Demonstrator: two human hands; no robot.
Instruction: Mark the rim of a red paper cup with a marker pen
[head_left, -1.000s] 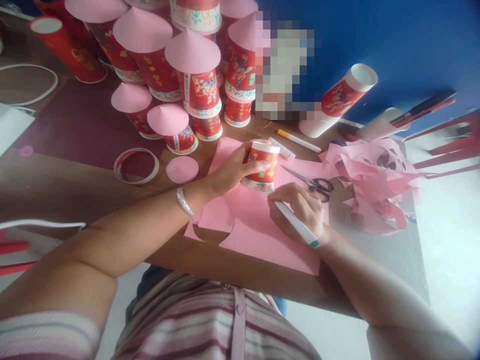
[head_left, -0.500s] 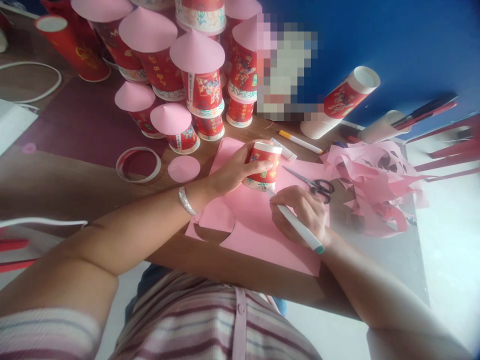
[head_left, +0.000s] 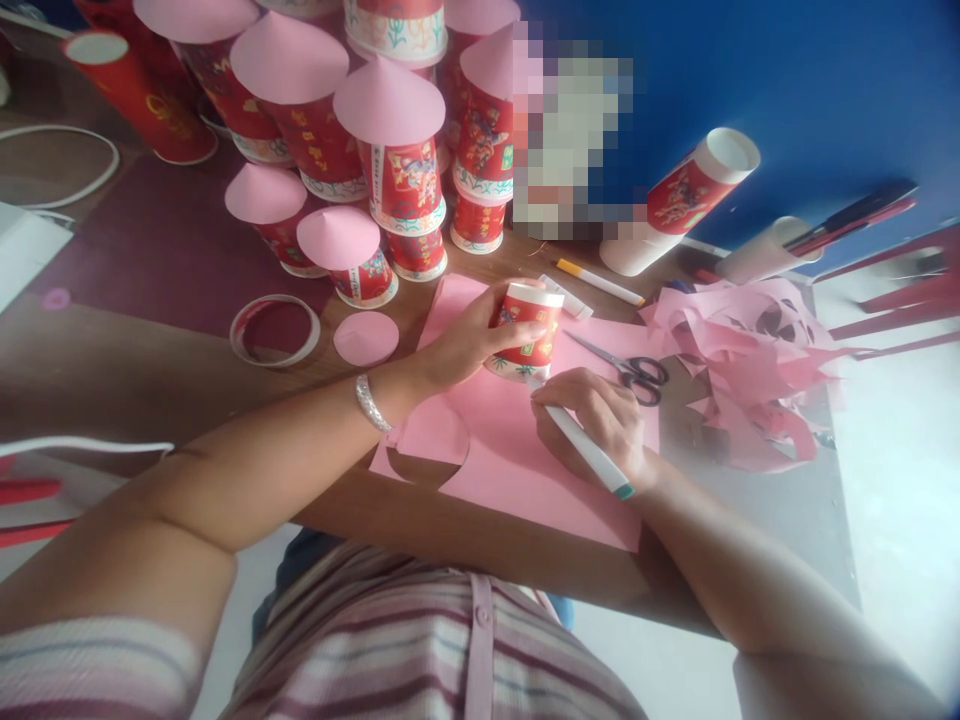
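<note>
My left hand (head_left: 480, 335) is wrapped round a red paper cup (head_left: 525, 325), its thumb across the printed side. Green marks show on the cup's white lower band. Pinched in my right hand (head_left: 592, 420) is a white marker with a green end (head_left: 589, 452), its tip at the right part of that band. Both hands are over a pink paper sheet (head_left: 525, 470) that has a round cut-out at its left. Scissors (head_left: 630, 370) with dark handles lie just beyond my right hand. A marker cap and another marker with a yellow end (head_left: 600, 282) lie behind the cup.
Several red cups with pink paper cones (head_left: 386, 105) stand stacked at the back. A tape roll (head_left: 274, 330) and a pink paper disc (head_left: 366, 340) lie to the left. Pink scraps (head_left: 757, 350) are heaped at the right, near a pen holder (head_left: 765, 250).
My right hand and the marker have shifted slightly left along the cup's lower band. My left hand keeps its hold on the cup.
</note>
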